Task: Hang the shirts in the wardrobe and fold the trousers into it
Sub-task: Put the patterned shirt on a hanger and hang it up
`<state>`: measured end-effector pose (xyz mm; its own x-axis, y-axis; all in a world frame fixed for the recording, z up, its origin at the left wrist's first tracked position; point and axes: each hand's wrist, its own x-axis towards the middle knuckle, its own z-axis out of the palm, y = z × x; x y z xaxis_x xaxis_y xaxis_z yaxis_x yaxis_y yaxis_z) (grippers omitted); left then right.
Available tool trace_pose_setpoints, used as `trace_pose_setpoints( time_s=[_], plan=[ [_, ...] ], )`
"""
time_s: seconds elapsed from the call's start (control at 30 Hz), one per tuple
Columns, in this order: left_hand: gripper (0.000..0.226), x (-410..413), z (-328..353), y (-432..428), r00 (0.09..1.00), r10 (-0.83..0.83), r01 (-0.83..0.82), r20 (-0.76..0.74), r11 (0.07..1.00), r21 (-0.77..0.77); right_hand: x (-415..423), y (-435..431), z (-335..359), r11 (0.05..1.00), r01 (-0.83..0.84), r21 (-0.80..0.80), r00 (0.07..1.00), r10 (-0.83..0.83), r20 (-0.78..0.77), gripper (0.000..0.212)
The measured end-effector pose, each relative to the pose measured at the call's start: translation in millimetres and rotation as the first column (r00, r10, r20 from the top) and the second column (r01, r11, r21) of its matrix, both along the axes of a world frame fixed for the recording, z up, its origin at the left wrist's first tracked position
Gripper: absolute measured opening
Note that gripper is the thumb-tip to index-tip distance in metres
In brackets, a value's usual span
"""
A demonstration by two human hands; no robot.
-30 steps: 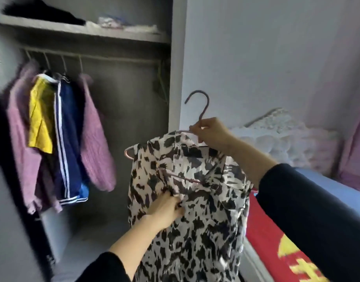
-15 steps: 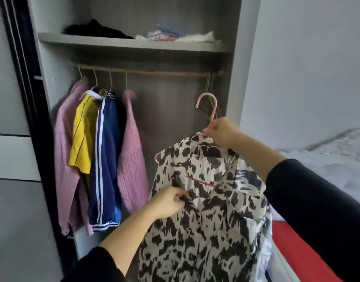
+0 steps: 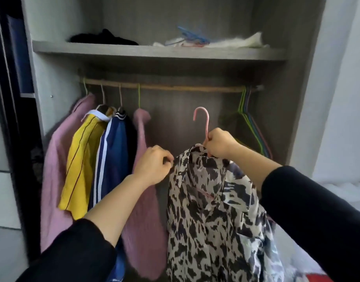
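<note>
**Patterned shirt held up below the wardrobe rail**

Two black-sleeved arms reach in from 6 o'clock. The left hand (image 3: 154, 165) pinches the shoulder edge of a black-and-white patterned shirt (image 3: 211, 210), fingers curled on the cloth. At its 2 o'clock, the right hand (image 3: 219, 145) grips the neck of the pink hanger (image 3: 206, 127) carrying the shirt. The hook is upright, below the rail (image 3: 175, 87) and clear of it. Behind, at 9 o'clock, a pink cardigan (image 3: 53, 180), yellow shirt (image 3: 81, 163) and blue jacket (image 3: 114, 157) hang. Bare hangers (image 3: 254, 127) cluster at 3 o'clock. A grey shelf (image 3: 154, 51) spans the wardrobe (image 3: 53, 68) at 12 o'clock.
</note>
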<state>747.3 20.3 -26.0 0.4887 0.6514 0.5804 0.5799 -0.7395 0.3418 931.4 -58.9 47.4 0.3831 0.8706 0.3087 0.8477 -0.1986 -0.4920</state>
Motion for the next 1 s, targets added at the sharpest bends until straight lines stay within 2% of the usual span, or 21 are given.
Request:
trace_pose_setpoints(
  time_s=[0.2,0.43,0.57,0.73,1.0],
  plan=[
    [0.027,8.5,51.4,94.3,0.999,0.050,-0.049,-0.001,0.985,0.166,8.3,80.8,23.0,0.997,0.040,0.073,0.996,-0.045,0.080,0.015],
    [0.042,15.3,108.6,191.5,0.996,0.073,-0.082,0.041,0.962,0.262,7.4,169.6,62.5,0.969,0.124,0.215,0.985,-0.147,0.092,0.014],
    [0.060,19.4,132.9,232.8,0.989,0.144,-0.148,0.035,0.954,0.261,2.8,212.1,78.6,0.946,0.145,0.289,0.970,-0.194,0.148,0.018],
    [0.086,22.5,147.7,265.7,0.987,0.160,-0.152,-0.021,0.963,0.221,-7.9,258.4,83.6,0.946,0.118,0.303,0.970,-0.176,0.170,0.025],
    [0.097,19.0,138.6,282.2,0.975,0.207,-0.169,-0.079,0.926,0.338,-18.8,296.5,72.9,0.962,0.088,0.260,0.975,-0.137,0.176,0.026]
  ],
)
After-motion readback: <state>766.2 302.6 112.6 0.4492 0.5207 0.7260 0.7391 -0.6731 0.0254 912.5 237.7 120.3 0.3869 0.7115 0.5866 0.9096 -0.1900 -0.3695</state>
